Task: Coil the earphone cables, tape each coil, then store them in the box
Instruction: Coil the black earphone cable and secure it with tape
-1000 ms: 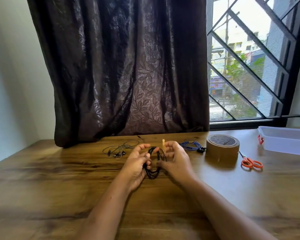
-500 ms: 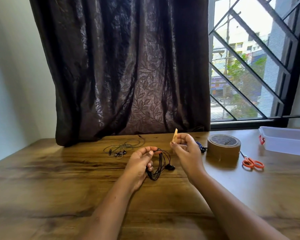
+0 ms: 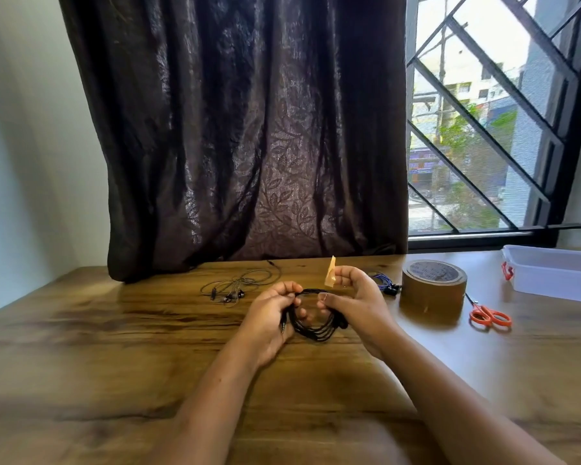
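Note:
A coiled black earphone cable [image 3: 312,327] hangs between both hands just above the wooden table [image 3: 114,347]. My left hand [image 3: 269,317] pinches the coil's left side. My right hand [image 3: 356,303] touches the coil's right side with the thumb and lower fingers, while its fingertips pinch a short strip of tan tape [image 3: 330,273] that stands upright. A loose grey earphone cable [image 3: 239,285] lies on the table behind my left hand. A blue earphone coil [image 3: 386,283] lies partly hidden behind my right hand. The clear plastic box [image 3: 550,273] sits at the far right.
A brown tape roll [image 3: 431,290] stands right of my hands. Orange-handled scissors [image 3: 488,315] lie between the roll and the box. A dark curtain [image 3: 242,129] hangs over the table's back edge, next to a barred window [image 3: 490,129].
My right hand, still holding the tape strip, has come back down to the black coil. The coil now spans between both hands instead of hanging from my left hand alone.

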A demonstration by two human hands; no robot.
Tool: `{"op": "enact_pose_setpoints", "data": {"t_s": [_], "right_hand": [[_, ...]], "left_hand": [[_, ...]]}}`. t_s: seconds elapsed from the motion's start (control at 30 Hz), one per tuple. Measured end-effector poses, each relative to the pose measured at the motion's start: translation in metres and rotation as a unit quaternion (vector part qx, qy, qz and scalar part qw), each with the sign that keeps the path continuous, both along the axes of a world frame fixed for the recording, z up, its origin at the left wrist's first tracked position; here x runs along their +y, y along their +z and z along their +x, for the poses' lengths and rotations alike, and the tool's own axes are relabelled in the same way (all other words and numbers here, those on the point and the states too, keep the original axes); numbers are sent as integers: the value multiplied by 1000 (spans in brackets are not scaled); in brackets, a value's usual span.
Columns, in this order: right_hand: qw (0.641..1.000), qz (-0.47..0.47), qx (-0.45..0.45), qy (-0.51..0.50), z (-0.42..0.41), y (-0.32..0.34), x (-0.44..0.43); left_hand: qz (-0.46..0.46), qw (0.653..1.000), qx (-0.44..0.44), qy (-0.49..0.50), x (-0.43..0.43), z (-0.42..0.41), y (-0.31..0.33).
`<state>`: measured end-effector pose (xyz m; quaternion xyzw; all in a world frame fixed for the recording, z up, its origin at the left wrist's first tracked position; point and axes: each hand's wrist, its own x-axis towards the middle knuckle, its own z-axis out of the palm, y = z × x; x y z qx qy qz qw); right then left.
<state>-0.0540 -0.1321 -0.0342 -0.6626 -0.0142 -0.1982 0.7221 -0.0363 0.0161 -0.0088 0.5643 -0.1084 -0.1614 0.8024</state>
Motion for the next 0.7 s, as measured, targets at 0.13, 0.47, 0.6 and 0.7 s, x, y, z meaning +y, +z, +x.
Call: {"op": "enact_pose_setpoints", "data": {"t_s": [0.13, 0.47, 0.6, 0.7], "right_hand": [[998, 54, 0, 35, -1, 3, -1], [998, 49, 14, 30, 0, 0, -2], [999, 15, 16, 34, -5, 3, 2], [998, -29, 9, 52, -8, 7, 3]], "left_hand": [[3, 1000, 17, -10, 6, 3, -2], [170, 983, -56, -33, 3, -4, -4], [123, 992, -17, -13, 1, -2, -7], [89, 996, 0, 6, 0, -2, -6]]}}
